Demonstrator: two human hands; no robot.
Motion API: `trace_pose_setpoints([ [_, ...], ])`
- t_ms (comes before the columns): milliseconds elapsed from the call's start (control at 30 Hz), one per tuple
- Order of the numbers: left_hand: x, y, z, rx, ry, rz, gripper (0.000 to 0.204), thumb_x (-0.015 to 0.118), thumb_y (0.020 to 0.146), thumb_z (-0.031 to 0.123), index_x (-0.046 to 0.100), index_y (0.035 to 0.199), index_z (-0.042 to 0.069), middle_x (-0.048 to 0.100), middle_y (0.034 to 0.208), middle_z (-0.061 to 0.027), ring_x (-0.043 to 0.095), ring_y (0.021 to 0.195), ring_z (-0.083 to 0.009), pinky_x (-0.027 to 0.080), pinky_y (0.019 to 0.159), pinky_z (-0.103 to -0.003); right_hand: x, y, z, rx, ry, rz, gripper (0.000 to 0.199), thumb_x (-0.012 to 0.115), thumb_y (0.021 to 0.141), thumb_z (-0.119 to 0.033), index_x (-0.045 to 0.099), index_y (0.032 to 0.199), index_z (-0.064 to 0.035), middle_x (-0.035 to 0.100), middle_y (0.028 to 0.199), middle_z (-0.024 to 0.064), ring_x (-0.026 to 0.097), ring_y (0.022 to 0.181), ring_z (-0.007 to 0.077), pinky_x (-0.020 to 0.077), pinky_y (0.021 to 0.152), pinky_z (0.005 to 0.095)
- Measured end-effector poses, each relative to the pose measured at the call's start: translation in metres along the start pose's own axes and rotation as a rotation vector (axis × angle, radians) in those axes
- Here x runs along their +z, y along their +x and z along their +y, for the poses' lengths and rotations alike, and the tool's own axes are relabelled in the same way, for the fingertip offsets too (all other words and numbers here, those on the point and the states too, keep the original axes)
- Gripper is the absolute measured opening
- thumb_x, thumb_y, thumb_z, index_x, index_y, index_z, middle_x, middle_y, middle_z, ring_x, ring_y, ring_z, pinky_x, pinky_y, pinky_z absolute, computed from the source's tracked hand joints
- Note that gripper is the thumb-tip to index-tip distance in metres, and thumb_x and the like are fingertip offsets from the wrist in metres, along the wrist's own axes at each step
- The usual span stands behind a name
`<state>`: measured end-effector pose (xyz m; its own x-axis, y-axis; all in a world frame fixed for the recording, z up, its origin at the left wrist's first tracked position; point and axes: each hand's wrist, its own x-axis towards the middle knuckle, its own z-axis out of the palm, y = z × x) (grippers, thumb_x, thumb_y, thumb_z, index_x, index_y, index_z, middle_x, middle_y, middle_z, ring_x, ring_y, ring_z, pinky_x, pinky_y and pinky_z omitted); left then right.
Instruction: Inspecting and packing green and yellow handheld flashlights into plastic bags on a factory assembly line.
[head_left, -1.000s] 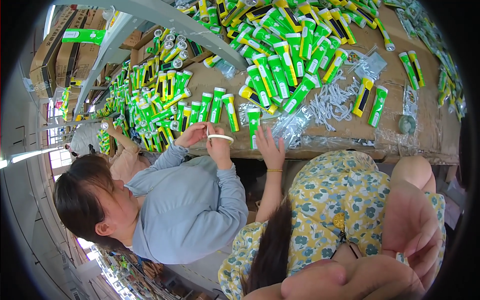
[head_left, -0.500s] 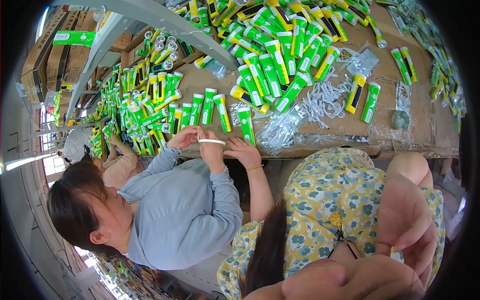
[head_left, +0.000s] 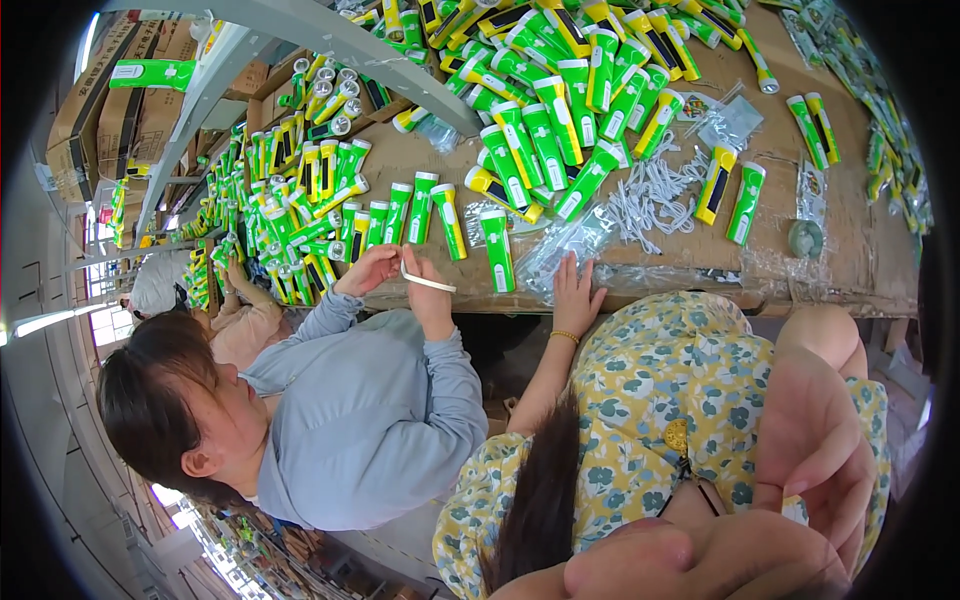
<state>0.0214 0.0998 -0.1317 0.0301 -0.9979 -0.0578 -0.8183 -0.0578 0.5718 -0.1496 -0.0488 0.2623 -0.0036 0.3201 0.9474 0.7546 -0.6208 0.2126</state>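
Left hand has shifted from the front flashlight, just left of the clear bags, to the bags' near edge, fingers spread. Right hand, right of the bags: curled; grip cannot be told. Probable step: bag pickup; next, pinch one.

Tube light near a bright window, grey metal frame beside the brown worktable.

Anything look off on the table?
Mostly the white cables: loose and tangled, not coiled, beside crumpled clear bags near the left hand. Flashlights are heaped at mixed angles. No obvious damage or spill.
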Motion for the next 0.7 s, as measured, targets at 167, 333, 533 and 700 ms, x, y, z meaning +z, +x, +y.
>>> trace_pose_setpoints([
  [167, 0.002, -0.005, -0.004, 0.028, 0.095, -0.014, 0.064, 0.058, 0.083, 0.034, 0.036, 0.137, 0.007, 0.02, 0.147, -0.0207, 0.017, 0.135, -0.039, 0.017, 0.108, -0.05, 0.019, -0.004, -0.015, -0.159, -0.147, 0.288, 0.047, 0.058, 0.086, -0.023, 0.046, 0.131, -0.0193, 0.038, 0.14, -0.0064, 0.04, 0.122, 0.0112, 0.0493, 0.083, 0.026],
  [333, 0.001, -0.003, -0.004, 0.028, 0.095, -0.017, 0.065, 0.059, 0.082, 0.035, 0.035, 0.137, 0.008, 0.02, 0.147, -0.0195, 0.016, 0.136, -0.0384, 0.016, 0.108, -0.05, 0.013, -0.004, -0.02, -0.14, -0.152, 0.264, 0.047, 0.059, 0.086, -0.023, 0.047, 0.131, -0.0193, 0.038, 0.14, -0.0069, 0.041, 0.121, 0.0101, 0.0492, 0.082, 0.0264],
  [533, 0.001, -0.002, -0.003, 0.026, 0.106, -0.046, 0.066, 0.058, 0.083, 0.037, 0.034, 0.138, 0.007, 0.02, 0.147, -0.0203, 0.014, 0.136, -0.0396, 0.015, 0.108, -0.051, -0.002, 0.001, -0.007, -0.059, -0.231, 0.047, 0.064, 0.059, 0.082, -0.006, 0.035, 0.137, -0.0261, 0.026, 0.145, -0.0131, 0.042, 0.109, 0.0144, 0.0469, 0.072, 0.0384],
  [700, 0.001, -0.001, -0.003, 0.023, 0.132, -0.031, 0.068, 0.06, 0.081, 0.036, 0.034, 0.138, 0.009, 0.019, 0.147, -0.019, 0.015, 0.136, -0.0381, 0.016, 0.108, -0.05, 0.007, -0.006, -0.03, -0.02, -0.229, 0.183, 0.057, 0.061, 0.082, -0.013, 0.039, 0.135, -0.024, 0.031, 0.142, -0.011, 0.042, 0.113, 0.0126, 0.0482, 0.077, 0.0323],
])
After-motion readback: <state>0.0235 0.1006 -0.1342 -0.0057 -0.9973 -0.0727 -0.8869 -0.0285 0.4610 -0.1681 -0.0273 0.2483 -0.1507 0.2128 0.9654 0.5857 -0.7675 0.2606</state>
